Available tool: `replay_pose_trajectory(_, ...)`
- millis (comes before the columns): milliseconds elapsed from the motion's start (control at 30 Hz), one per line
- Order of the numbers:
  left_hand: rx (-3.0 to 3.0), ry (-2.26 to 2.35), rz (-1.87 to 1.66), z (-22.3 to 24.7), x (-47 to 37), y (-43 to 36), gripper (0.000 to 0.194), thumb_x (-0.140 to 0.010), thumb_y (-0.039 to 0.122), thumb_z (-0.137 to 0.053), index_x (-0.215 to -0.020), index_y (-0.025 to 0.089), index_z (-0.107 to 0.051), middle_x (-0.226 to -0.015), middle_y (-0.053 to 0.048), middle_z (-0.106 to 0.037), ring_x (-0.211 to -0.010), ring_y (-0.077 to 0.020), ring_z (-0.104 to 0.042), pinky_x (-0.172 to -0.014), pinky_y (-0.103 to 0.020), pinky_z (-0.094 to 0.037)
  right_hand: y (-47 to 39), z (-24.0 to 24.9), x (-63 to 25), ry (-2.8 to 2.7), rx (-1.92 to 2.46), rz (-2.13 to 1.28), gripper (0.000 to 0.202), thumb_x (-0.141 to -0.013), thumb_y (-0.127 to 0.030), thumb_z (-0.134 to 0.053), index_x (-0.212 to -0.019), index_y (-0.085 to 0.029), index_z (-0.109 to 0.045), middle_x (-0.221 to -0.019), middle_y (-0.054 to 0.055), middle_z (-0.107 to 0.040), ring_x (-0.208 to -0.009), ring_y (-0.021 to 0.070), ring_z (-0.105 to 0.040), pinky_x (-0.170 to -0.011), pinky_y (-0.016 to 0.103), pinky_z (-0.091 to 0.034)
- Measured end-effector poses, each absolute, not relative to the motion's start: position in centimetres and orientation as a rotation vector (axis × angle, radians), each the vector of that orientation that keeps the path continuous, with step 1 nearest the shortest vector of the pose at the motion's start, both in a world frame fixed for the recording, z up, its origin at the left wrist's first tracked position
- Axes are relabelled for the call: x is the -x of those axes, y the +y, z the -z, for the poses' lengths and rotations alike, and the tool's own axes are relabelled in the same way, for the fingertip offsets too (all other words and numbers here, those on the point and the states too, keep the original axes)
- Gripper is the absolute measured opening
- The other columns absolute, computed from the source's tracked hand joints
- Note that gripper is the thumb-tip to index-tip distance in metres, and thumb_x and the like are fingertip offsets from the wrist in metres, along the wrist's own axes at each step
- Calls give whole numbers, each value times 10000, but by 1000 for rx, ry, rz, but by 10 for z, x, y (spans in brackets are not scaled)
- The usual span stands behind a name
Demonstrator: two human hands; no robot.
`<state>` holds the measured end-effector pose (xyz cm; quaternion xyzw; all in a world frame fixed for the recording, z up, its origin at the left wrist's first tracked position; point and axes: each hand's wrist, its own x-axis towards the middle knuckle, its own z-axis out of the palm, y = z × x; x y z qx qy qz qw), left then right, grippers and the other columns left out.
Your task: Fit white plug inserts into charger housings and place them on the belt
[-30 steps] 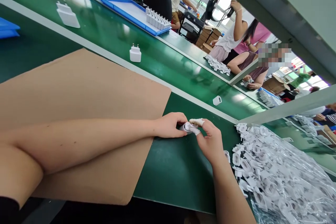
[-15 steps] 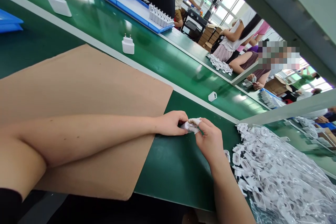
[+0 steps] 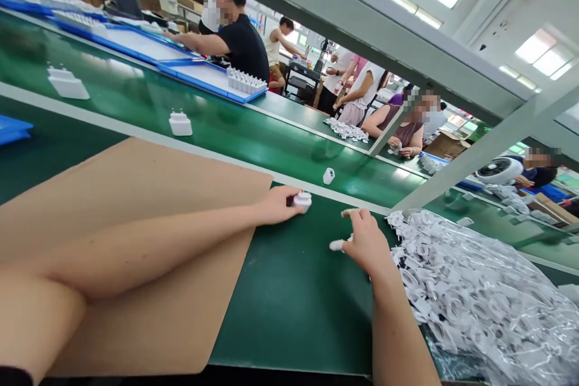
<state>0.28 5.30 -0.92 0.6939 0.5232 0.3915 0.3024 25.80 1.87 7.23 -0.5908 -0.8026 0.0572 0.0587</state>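
Note:
My left hand (image 3: 281, 205) is closed around a small white plug adapter (image 3: 302, 201), just above the green table near the cardboard's right edge. Apart from it, my right hand (image 3: 362, 235) is open, thumb and index finger spread, with white coverings on the fingertips. Nothing shows between those fingers. To the right of this hand lies a heap of white plastic parts (image 3: 452, 277) on and under clear plastic film. A sheet of brown cardboard (image 3: 181, 181) lies beneath my left forearm.
Along the green belt (image 3: 253, 145) beyond a pale rail stand white plug adapters (image 3: 181, 123) and another white piece (image 3: 329, 176). Blue trays (image 3: 199, 75) hold rows of white adapters. A slanted metal post (image 3: 452, 160) rises at the right. Several people sit or stand across the line.
My right hand has let go of the white adapter and drawn away, its fingers now spread. My left hand keeps the adapter. The camera view has tilted upward.

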Motion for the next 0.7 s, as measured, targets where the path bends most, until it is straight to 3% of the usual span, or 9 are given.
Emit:
replay_pose_trajectory(67, -1834, 1638, -1015, 8, 9, 90, 405, -804, 378, -683, -1177, 223, -714, -1117, -40, -756, -972, -249, -700, -888, -319, -550, 25, -73, -269, -2481, 2049, -170, 502, -724, -139, -810, -1198, -207, -659, -1201, 128, -606, -1059, 321, -632, -782, 359, -483)
replay_pose_trajectory(167, -1796, 1870, -1000, 3, 27, 139, 425, -806, 318, -662, -1208, 185, -695, -1198, -91, -732, -1070, -295, -674, -938, -346, -530, 34, -64, -273, -2491, 2080, -260, 329, -757, -27, -706, -1039, -194, -730, -1077, 91, -639, -909, 235, -654, -742, 305, -450)
replay_pose_trajectory(333, -1713, 2074, -958, -4, 41, 171, 474, -782, 269, -690, -1242, 158, -649, -1241, -146, -701, -1172, -354, -625, -1009, -411, -487, 43, -47, -272, -2418, 1798, -278, 406, -804, 32, -568, -1049, -219, -773, -1050, 78, -596, -869, 177, -648, -756, 275, -470)
replay_pose_trajectory(433, -1686, 2276, -1108, -3, 27, 167, 716, -780, 280, -706, -1436, 112, -476, -1498, -231, -496, -1407, -431, -408, -1158, -530, -330, 45, -42, -274, -2295, 1533, -298, 355, -758, 62, -533, -872, -184, -761, -1021, 76, -580, -811, 158, -641, -758, 282, -499)
replay_pose_trajectory(533, -1981, 2194, -1290, -1, -1, 165, 756, -836, 365, -683, -1501, 148, -394, -1619, -187, -335, -1499, -387, -269, -1238, -489, -197, 47, -41, -274, -2167, 1500, -306, 293, -725, 37, -571, -839, -192, -713, -950, 51, -637, -778, 162, -631, -738, 292, -498)
replay_pose_trajectory(633, -2059, 1921, -1058, -2, -30, 176, 826, -810, 471, -739, -1492, 153, -399, -1592, -192, -379, -1480, -380, -309, -1216, -437, -249, 49, -42, -271, -2022, 1529, -514, 210, -720, -34, -641, -820, -210, -697, -843, 20, -700, -731, 168, -635, -689, 284, -492)
replay_pose_trajectory(700, -1920, 1880, -902, -6, -41, 187, 796, -794, 485, -764, -1436, 128, -457, -1471, -232, -515, -1401, -397, -421, -1134, -437, -359, 51, -42, -268, -1853, 1486, -825, 154, -709, -116, -711, -831, -209, -713, -795, 14, -719, -660, 163, -642, -634, 282, -507)
